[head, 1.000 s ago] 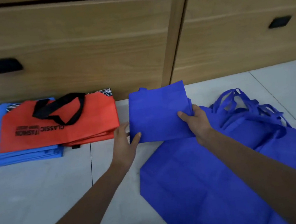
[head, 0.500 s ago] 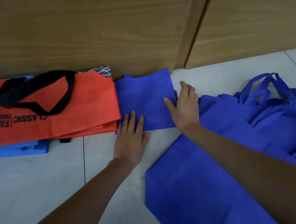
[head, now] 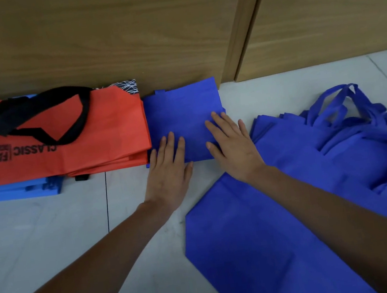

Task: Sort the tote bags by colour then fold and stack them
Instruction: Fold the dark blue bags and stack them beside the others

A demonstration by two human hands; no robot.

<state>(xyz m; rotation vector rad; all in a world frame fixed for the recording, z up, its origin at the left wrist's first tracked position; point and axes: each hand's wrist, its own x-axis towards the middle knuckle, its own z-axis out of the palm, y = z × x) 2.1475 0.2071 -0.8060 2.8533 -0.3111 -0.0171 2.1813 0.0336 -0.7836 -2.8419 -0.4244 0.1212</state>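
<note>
Royal-blue non-woven fabric, matte and faintly grainy, makes up the folded tote bag now lying flat on the tiled floor, its far edge against the foot of the wooden cabinet and its left edge touching the orange stack. A second ago this square was held up off the floor between both hands; half a second ago it had been set down, and since then the hands have only spread wider over it. The left hand lies open, palm down, fingers on the bag's near left corner and heel on the tile; the right hand is equally flat and open across its near right corner. Neither grips anything. They appear to be pressing the creases in, so this bag looks folded and placed as the first of a royal-blue pile.

The orange stack is several crisp folded layers, the top one printed in black with a broad black webbing handle looped across it. It sits on a thinner stack of lighter blue bags, with a black-and-white patterned bag showing at the cabinet. To the right, the unfolded royal-blue bags sprawl limp and overlapped, handles tangled, so most folding is probably still to do.
</note>
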